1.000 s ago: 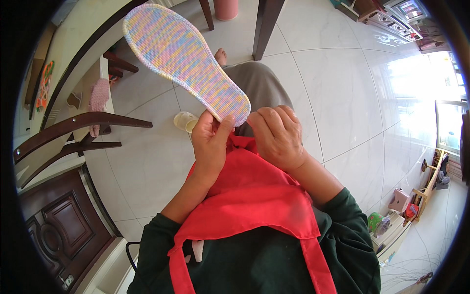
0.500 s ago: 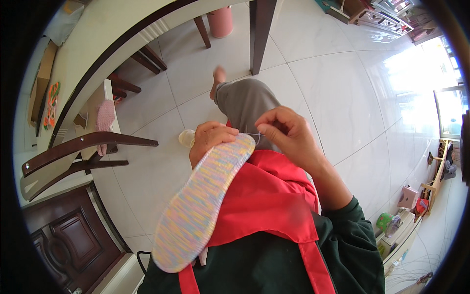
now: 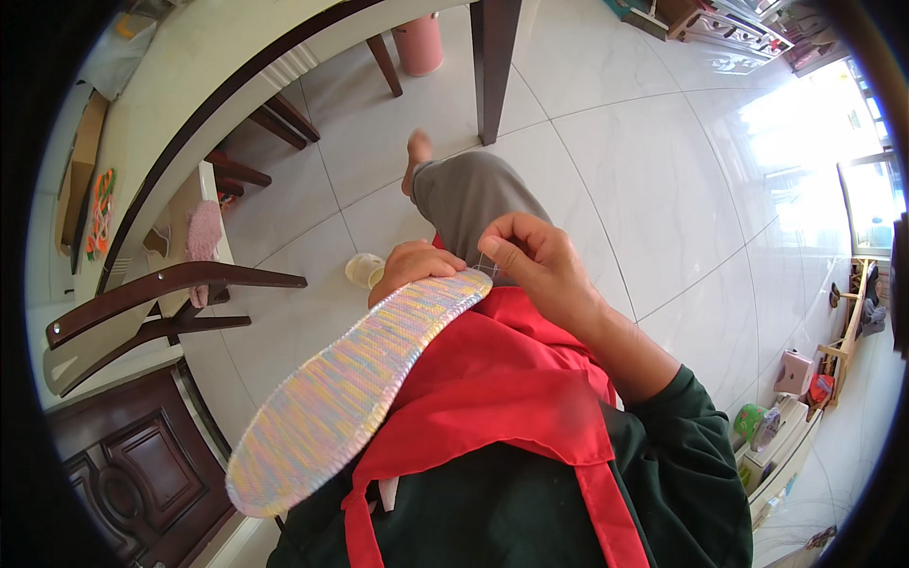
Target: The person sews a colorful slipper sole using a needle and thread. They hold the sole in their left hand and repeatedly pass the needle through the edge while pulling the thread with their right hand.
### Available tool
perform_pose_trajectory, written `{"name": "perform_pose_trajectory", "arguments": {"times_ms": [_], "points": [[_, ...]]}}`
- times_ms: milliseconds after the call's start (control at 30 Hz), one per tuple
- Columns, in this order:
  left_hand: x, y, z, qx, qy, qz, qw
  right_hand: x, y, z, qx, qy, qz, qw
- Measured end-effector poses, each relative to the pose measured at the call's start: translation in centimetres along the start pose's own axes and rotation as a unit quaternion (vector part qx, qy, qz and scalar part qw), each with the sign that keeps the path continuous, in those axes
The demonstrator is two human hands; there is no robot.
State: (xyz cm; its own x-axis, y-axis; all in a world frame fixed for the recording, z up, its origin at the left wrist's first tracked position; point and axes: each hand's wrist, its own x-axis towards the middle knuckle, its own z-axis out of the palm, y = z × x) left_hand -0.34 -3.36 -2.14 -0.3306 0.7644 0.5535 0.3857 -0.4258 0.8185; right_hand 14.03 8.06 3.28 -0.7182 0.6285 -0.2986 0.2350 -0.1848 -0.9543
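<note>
**A:** So, what is the person holding?

**B:** A long knitted insole (image 3: 350, 379), striped in pastel pink, yellow, blue and lilac. It lies tilted across the lap, its toe end up by the hands and its heel end reaching down toward the lower left of the view, over a red apron (image 3: 492, 398) worn on top of a dark green top.

**A:** And the hands?

**B:** The left hand (image 3: 412, 268) is clasped around the upper end of the insole, fingers curled over its edge from behind. The right hand (image 3: 530, 260) sits just beside it, thumb and forefinger pinched together at the tip of the insole. A fine pale thread (image 3: 485, 265) seems to run from that pinch to the insole; whether a needle is there too is too small to tell.

**A:** What surrounds them?

**B:** A white tiled floor (image 3: 644, 170). A grey trouser leg (image 3: 469, 194) stretches forward to a bare foot (image 3: 418, 150). A small pale cup (image 3: 365, 271) stands on the floor just left of the hands. Dark wooden chairs (image 3: 161, 303) and a curved pale table (image 3: 218, 57) fill the left side, and a pink bin (image 3: 419, 43) stands near a table leg.
</note>
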Motion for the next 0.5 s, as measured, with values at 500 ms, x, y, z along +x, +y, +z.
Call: {"name": "perform_pose_trajectory", "arguments": {"times_ms": [500], "points": [[-1.3, 1.7, 0.2, -0.083, -0.146, -0.143, 0.975, 1.0, 1.2, -2.5, 0.244, 0.103, 0.012, 0.964]]}}
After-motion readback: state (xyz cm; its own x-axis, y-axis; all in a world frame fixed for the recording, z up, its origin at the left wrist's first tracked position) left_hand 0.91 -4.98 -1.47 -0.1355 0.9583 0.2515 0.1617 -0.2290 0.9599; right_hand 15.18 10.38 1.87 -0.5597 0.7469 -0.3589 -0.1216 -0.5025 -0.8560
